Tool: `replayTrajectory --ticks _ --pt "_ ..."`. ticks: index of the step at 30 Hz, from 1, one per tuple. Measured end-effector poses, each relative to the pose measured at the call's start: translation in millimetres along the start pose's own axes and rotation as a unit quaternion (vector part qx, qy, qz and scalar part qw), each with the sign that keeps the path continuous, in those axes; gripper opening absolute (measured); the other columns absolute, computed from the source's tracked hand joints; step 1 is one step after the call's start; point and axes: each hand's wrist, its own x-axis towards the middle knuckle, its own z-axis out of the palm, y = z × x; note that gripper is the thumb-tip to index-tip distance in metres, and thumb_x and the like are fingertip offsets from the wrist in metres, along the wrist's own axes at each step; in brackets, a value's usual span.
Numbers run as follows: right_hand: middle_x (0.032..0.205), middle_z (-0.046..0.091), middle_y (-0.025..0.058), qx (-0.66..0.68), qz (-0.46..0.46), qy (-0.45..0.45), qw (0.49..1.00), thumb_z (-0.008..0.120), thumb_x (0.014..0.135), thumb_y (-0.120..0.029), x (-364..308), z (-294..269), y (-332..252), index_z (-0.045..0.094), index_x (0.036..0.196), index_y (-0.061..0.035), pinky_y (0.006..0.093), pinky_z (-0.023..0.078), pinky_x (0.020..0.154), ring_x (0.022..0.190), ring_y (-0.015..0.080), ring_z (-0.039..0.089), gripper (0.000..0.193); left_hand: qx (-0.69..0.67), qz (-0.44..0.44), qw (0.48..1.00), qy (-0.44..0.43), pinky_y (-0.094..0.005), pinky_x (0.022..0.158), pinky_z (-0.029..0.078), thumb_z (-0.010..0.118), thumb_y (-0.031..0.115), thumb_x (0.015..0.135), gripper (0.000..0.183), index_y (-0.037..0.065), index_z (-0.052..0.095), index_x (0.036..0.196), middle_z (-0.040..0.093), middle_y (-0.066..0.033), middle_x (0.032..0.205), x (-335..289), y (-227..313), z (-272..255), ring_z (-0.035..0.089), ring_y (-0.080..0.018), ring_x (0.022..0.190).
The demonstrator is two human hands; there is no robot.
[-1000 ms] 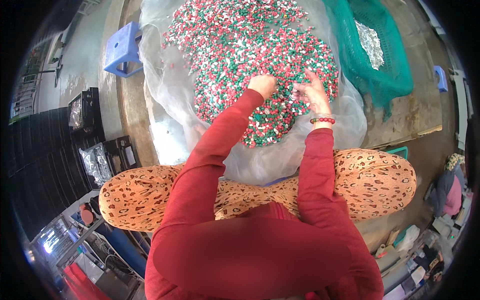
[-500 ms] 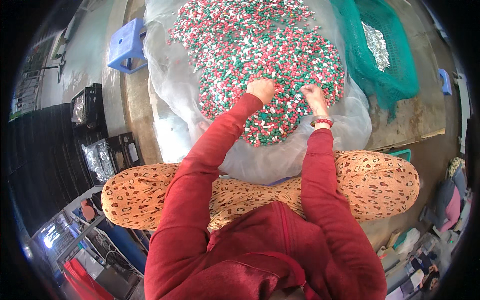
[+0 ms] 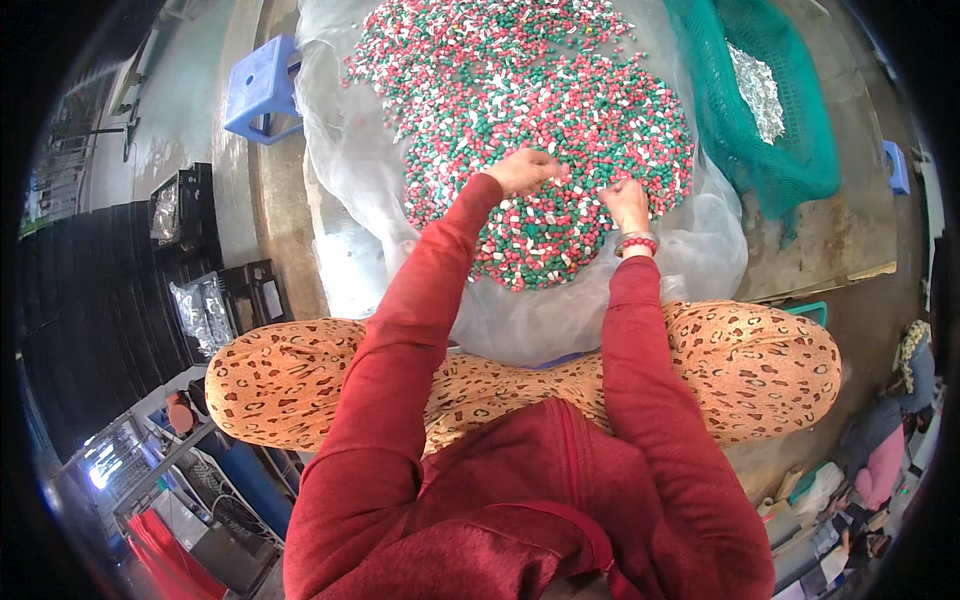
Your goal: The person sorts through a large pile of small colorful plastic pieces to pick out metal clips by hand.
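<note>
A wide spread of small red, green and white pieces (image 3: 560, 110) lies in front of me on a whitish translucent mesh sheet (image 3: 350, 175). Over the near part of the pieces is my left hand (image 3: 526, 172), its fingers reaching out to the right, low over the pile. I can make out nothing in it. A short way to its right, my right hand (image 3: 627, 205) is closed at the right side of the near heap, fingertips pressed together. Whatever it pinches is too small to make out. A red beaded bracelet (image 3: 637, 243) circles that wrist.
At the right stands a green basket (image 3: 815, 130) draped with green netting, a silvery crumpled bundle (image 3: 757, 92) inside. A blue plastic stool (image 3: 262, 90) is at the left, black crates (image 3: 182, 210) beyond it. Another person (image 3: 880, 445) is at the far right.
My left hand has gone from a closed fist to fingers stretched out to the right. My right hand has moved slightly toward me, still closed.
</note>
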Motion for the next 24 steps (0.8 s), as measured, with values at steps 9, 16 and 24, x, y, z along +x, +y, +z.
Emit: replayTrajectory --ticks 9,16,24 --pt "0.077 0.051 0.0078 0.707 -0.047 -0.126 0.694 0.052 0.070 0.004 -5.4 -38.7 -51.9 0.047 0.080 -0.0049 0.0238 0.037 0.053 0.066 0.0146 0.047 0.014 -0.092 -0.038 0.992 -0.076 -0.0231 0.037 0.034 0.054 0.020 0.072 0.015 0.006 0.056 0.073 0.050 -0.0012 0.058 -2.8 -11.5 3.0 0.048 -0.0093 0.049" --pt "0.072 0.049 0.0056 0.771 -0.066 -0.155 0.614 0.052 0.078 -0.008 -0.4 -62.4 -59.7 0.050 0.081 -0.0077 0.0243 0.036 0.052 0.066 0.0153 0.046 0.003 0.586 0.110 0.797 0.100 -0.0387 0.058 0.049 0.062 0.017 0.070 0.010 0.007 0.062 0.070 0.063 -0.0115 0.070 -2.5 -33.0 55.6 0.064 -0.0263 0.072" --pt "0.047 0.026 -0.0034 0.908 -0.014 -0.188 0.374 0.049 0.084 -0.011 5.1 -58.9 -53.1 0.045 0.070 -0.0063 0.0225 0.017 0.038 0.045 0.0074 0.024 0.015 0.291 0.030 0.956 0.015 -0.0361 0.070 0.048 0.061 0.032 0.071 0.034 0.007 0.065 0.093 0.064 -0.0126 0.087 -23.3 -18.5 -52.4 0.062 -0.0268 0.076"
